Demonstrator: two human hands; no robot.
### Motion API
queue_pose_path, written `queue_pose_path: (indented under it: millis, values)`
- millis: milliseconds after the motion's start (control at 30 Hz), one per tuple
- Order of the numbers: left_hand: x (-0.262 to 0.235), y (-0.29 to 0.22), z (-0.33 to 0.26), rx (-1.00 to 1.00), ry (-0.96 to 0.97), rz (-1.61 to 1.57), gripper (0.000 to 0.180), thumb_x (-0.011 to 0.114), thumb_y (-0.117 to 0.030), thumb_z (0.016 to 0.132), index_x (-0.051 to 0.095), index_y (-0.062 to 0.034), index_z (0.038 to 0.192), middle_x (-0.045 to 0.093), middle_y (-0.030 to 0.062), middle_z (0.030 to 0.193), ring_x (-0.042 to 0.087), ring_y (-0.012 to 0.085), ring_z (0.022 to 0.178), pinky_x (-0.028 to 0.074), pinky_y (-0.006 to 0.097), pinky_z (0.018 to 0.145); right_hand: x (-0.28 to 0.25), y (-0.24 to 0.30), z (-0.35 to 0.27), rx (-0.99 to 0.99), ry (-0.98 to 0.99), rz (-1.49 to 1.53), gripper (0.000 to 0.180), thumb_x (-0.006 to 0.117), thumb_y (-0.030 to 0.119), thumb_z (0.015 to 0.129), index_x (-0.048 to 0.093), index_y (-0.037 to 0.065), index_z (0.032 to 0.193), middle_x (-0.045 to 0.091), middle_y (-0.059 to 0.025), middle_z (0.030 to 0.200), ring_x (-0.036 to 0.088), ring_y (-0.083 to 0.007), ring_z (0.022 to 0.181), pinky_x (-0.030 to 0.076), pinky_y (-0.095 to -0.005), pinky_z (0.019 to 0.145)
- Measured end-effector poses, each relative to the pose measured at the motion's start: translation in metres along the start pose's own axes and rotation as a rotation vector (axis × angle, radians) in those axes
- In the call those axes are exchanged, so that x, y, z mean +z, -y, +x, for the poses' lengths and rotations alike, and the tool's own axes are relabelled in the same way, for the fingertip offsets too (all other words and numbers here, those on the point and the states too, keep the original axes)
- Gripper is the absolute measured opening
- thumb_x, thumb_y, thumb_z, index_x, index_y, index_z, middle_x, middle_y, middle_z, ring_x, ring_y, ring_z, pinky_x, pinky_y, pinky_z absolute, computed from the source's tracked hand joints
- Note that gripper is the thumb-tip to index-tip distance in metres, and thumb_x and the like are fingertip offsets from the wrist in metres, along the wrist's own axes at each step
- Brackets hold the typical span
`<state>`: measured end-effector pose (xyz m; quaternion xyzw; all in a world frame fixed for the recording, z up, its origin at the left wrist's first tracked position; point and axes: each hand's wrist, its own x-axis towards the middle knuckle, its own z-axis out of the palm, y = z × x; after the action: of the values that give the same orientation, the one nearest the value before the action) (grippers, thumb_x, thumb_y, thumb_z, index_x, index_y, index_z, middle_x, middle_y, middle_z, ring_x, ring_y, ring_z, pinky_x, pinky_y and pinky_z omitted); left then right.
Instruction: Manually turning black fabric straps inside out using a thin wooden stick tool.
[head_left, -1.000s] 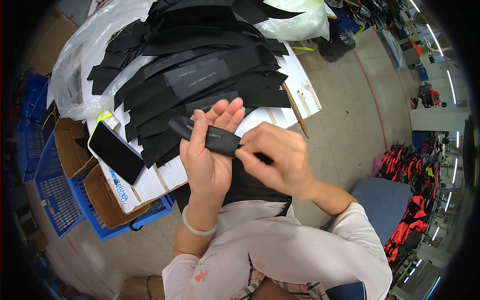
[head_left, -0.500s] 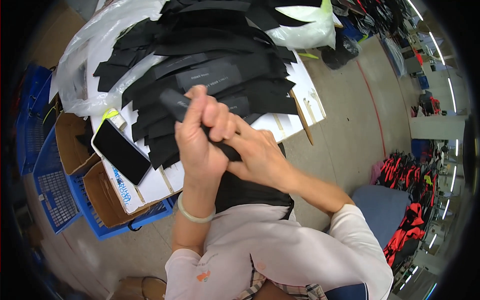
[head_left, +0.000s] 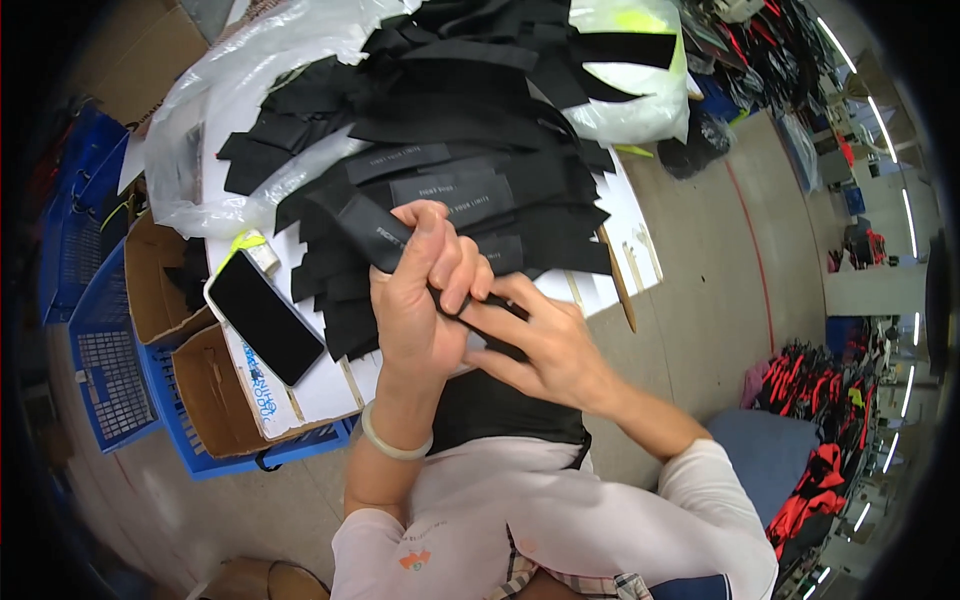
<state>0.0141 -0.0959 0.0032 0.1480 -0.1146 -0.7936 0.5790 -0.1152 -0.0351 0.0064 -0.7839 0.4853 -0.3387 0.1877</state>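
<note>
A black fabric strip (head_left: 372, 228) with pale print is bunched in my left hand (head_left: 412, 300), its wide end sticking out beyond the thumb. My left fingers are curled around it. Close against that palm, my right hand (head_left: 555, 350) grips the lower part of the strip between thumb and fingers. Part of the strip is hidden inside both hands. Just beyond them, a large heap of similar black strips (head_left: 450, 110) lies overlapped in layers on the white tabletop (head_left: 370, 375), some with printed bands.
Left of the heap lie a dark-screened phone (head_left: 265, 318) and clear plastic sheeting (head_left: 200, 120). Blue crates (head_left: 112, 395) and open cardboard boxes (head_left: 215, 395) stand beside the table. A thin wooden stick (head_left: 618, 280) juts over the right edge. Red-and-black garments (head_left: 800, 400) are piled farther right.
My right fingers have spread slightly from my left hand, showing more of the black strip between them. The printed end now shows more beyond my left thumb. The whole view has shifted slightly.
</note>
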Motion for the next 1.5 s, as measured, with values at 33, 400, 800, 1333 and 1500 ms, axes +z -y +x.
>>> queue_pose_path:
  millis: [33, 400, 800, 1333, 1500]
  values:
    - [0.003, -0.001, 0.000, 0.013, 0.016, 0.020, 0.014, 0.052, -0.018, 0.094, 0.052, -0.0049, 0.089, 0.035, -0.0031, 0.056, 0.035, 0.0076, 0.043, 0.039, 0.026, 0.047, -0.005, -0.001, -0.007, 0.021, 0.006, 0.023, 0.042, 0.075, 0.021, 0.068, 0.065, 0.014, 0.108, 0.054, -0.0101, 0.090, 0.057, -0.0219, 0.060, 0.048, -0.0321, 0.052]
    - [0.009, 0.029, -0.022, -0.118, 0.252, 0.533, 0.021, 0.057, -0.018, 0.092, 0.058, 0.0029, 0.095, 0.052, 0.0022, 0.064, 0.047, 0.0063, 0.051, 0.043, 0.022, 0.049, -0.082, -0.013, 0.001, 0.183, -0.240, 0.440, 0.028, 0.074, 0.012, 0.070, 0.068, 0.003, 0.096, 0.062, -0.0100, 0.097, 0.058, -0.0184, 0.093, 0.047, -0.0303, 0.079]
    - [0.005, 0.069, -0.058, -0.222, 0.171, 0.965, 0.017, 0.056, -0.015, 0.091, 0.059, 0.0014, 0.094, 0.054, 0.0016, 0.064, 0.051, 0.0078, 0.055, 0.041, 0.023, 0.049, -0.087, 0.004, 0.042, 0.367, -0.244, 0.417, 0.015, 0.072, 0.008, 0.076, 0.062, -0.001, 0.068, 0.058, -0.0002, 0.066, 0.050, -0.0046, 0.062, 0.038, -0.0203, 0.056]
    - [0.016, 0.057, -0.040, -0.548, 0.157, 0.354, 0.037, 0.045, -0.022, 0.096, 0.050, 0.0129, 0.109, 0.063, 0.0256, 0.099, 0.067, 0.0323, 0.081, 0.055, 0.039, 0.076, -0.068, -0.063, 0.030, 0.597, -0.041, 0.774, 0.031, 0.077, 0.016, 0.070, 0.054, 0.005, 0.053, 0.048, 0.0022, 0.051, 0.039, -0.0047, 0.047, 0.029, -0.0222, 0.044]
    - [0.006, 0.055, -0.041, -0.504, 0.153, 0.512, 0.026, 0.051, -0.017, 0.094, 0.055, 0.0086, 0.097, 0.065, 0.0208, 0.087, 0.067, 0.0270, 0.065, 0.056, 0.035, 0.062, -0.056, -0.064, 0.039, 0.582, -0.171, 0.839, 0.023, 0.078, 0.014, 0.068, 0.060, 0.003, 0.058, 0.055, -0.0016, 0.054, 0.045, -0.0066, 0.048, 0.033, -0.0210, 0.045]
